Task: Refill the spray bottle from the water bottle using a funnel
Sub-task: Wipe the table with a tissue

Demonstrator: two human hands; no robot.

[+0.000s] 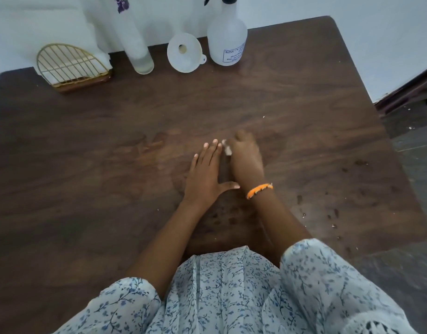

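Spray bottle point(227, 42) stands at the table's point(87, 177) far edge, translucent white, black sprayer head fitted; fill level cannot be told. Funnel point(183, 53) lies just left of it, water bottle point(136, 44) further left. No pouring appears under way. Mid-table, left hand point(205, 172) lies flat, holding nothing; right hand point(246, 157) is closed on a small white wad point(227, 148).
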